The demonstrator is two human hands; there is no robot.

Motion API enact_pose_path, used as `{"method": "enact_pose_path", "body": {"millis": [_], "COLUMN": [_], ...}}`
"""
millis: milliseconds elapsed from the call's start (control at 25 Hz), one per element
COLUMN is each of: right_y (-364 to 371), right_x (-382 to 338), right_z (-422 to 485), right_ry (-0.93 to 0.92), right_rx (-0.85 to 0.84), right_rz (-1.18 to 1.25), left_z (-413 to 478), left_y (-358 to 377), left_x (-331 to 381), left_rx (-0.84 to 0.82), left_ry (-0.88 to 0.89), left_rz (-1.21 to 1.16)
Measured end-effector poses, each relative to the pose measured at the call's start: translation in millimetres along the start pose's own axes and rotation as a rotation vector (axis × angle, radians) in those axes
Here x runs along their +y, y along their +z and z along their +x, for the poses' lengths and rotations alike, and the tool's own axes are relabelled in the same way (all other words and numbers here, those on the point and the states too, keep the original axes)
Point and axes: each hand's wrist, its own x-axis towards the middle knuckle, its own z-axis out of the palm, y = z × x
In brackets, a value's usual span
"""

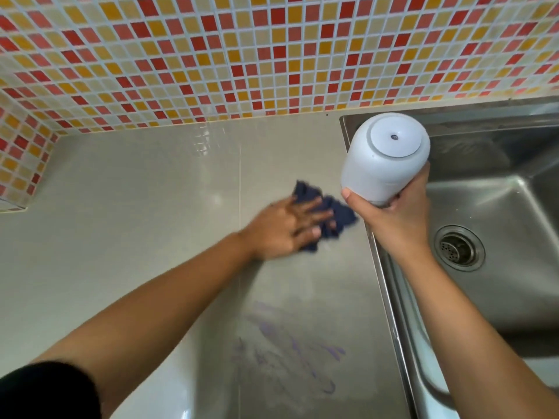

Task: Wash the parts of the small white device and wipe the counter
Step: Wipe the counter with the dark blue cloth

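My right hand [396, 214] grips the small white device [382, 160] from below, holding it in the air above the sink's left rim, its round top with a small centre hole facing me. My left hand [287, 229] presses flat on a dark blue cloth [331, 217] on the beige counter [151, 207], fingers spread over it. The hand and cloth look slightly blurred. The cloth lies just left of the device and close to the sink edge.
A steel sink [499, 267] with a round drain [459, 247] fills the right side. Mosaic tiles [272, 55] in red, orange and beige cover the back wall and the left corner. Faint purple smears [290, 349] mark the counter near me.
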Motion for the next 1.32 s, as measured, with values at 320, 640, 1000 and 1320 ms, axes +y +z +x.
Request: {"method": "enact_pose_path", "body": {"millis": [320, 640, 1000, 1320], "right_y": [-11.9, 3.9, 81.2, 121.9], "right_x": [-0.2, -2.9, -0.3, 5.0], "right_z": [6.5, 6.5, -14.4, -17.3], "right_ry": [0.004, 0.01, 0.07, 0.074], "right_rx": [-0.009, 0.019, -0.092, -0.03], "right_rz": [0.006, -0.049, -0.033, -0.117], "left_z": [-55.0, -7.3, -142.7, -245.7], "left_y": [-52.6, -7.3, -66.7, -71.1], "left_x": [-92.9, 4.5, -92.2, -75.8], "left_rx": [0.11, -0.08, 0.104, 0.168], "left_ry": [-0.368, 0.117, -0.41, -0.552], "left_rz": [-0.193, -0.086, -0.22, -0.209]}}
